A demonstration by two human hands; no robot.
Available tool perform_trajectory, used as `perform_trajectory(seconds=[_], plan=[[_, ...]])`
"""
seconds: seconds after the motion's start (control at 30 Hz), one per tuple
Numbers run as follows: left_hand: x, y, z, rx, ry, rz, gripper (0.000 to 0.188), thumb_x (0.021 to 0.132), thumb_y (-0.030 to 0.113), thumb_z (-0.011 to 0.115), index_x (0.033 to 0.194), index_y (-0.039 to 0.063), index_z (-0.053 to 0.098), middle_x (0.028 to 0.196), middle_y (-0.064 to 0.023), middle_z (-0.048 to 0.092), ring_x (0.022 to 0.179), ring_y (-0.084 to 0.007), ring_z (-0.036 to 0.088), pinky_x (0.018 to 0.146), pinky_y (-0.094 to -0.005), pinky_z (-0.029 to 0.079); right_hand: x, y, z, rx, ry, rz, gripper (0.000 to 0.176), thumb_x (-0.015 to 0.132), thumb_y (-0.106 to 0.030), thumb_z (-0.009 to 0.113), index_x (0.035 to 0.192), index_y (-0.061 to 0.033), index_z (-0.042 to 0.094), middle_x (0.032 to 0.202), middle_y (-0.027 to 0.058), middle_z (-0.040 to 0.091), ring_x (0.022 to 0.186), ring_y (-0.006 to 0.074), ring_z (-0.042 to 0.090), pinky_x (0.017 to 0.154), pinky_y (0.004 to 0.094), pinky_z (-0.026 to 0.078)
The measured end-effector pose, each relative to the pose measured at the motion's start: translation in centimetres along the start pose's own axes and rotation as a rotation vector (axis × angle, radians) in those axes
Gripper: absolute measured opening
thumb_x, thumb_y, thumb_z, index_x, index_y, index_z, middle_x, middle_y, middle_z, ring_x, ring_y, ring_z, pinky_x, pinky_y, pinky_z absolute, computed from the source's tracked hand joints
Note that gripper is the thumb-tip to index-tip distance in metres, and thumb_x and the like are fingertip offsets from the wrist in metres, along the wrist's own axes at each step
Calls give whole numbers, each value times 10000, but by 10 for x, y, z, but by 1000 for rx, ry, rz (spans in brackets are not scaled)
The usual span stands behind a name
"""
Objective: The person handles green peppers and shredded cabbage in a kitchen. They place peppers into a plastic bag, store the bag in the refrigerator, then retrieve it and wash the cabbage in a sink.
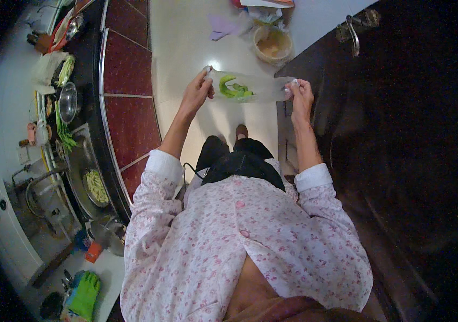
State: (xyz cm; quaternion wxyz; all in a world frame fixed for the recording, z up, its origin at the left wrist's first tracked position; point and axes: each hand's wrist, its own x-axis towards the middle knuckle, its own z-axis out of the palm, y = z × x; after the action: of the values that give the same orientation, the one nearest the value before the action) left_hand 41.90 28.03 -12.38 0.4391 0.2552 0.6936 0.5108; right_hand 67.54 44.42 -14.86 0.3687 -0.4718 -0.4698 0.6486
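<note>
A clear plastic bag [267, 89] is stretched between my two hands, above the floor and in front of my body. My left hand [200, 89] pinches one end of it between thumb and fingers. At the opposite end, my right hand [300, 96] grips the gathered plastic. Inside the bag lie several green peppers [235, 87], one of them long and curved; the film partly blurs them, so their exact kind is hard to tell.
Along the left runs a dark counter with a steel sink [82, 157], a bowl of cut pale-green vegetables [97, 187], a metal bowl [68, 103] and leafy stalks [64, 128]. A lined waste bin [273, 43] stands ahead on the floor. Green rubber gloves [85, 296] lie lower left. A dark door [374, 120] is at right.
</note>
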Motion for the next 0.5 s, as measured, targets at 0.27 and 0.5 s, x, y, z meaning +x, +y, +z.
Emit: perform_trajectory(seconds=[0.27,0.5], plan=[[135,16,12,73,-148,28,456,981,158,495,1419,62,413,742,-29,558,669,-120,545,669,-273,493,110,-4,23,-15,144,18,177,943,-165,588,1077,-67,530,955,66,682,802,98,581,695,243,446],[276,2,10,-17,-315,-51,481,986,173,486,1437,49,374,770,-39,570,686,-125,554,666,-280,482,218,36,46,-1,364,33,184,933,-170,602,1058,-55,529,936,83,679,784,113,572,688,272,459]])
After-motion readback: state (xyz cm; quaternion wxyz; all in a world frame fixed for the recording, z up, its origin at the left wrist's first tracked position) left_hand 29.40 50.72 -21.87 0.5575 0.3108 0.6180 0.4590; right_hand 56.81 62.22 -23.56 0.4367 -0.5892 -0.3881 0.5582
